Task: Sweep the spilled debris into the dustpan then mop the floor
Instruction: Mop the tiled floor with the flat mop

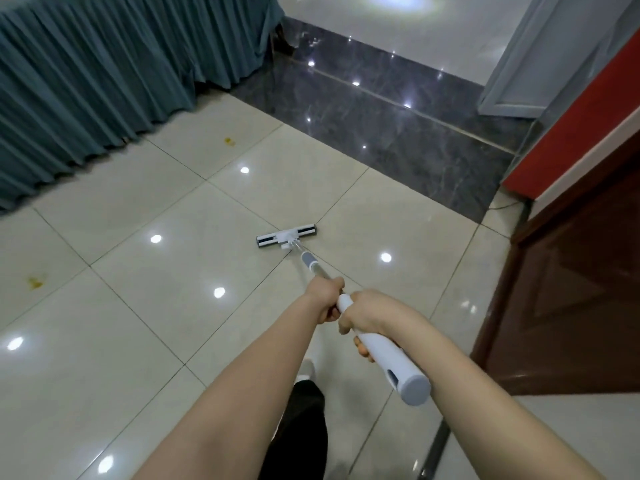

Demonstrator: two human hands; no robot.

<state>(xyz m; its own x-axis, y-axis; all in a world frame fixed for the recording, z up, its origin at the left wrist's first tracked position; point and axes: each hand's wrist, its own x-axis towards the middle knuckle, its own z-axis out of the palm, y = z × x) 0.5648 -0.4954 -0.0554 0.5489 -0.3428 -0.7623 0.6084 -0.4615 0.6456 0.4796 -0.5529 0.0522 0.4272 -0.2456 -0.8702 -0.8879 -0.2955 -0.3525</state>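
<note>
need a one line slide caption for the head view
Both hands, left ahead of right, grip a mop on a glossy tile floor with two yellow stains.

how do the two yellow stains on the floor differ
The far stain lies close to the teal table skirt, up the floor beyond the mop head; the near stain sits out on an open tile at the left edge of the view, nearer the person than the mop head. The near stain looks more spread out and paler; the far one is smaller and more compact. Both are yellowish marks on light tiles, left of the mop head, which touches neither.
</note>
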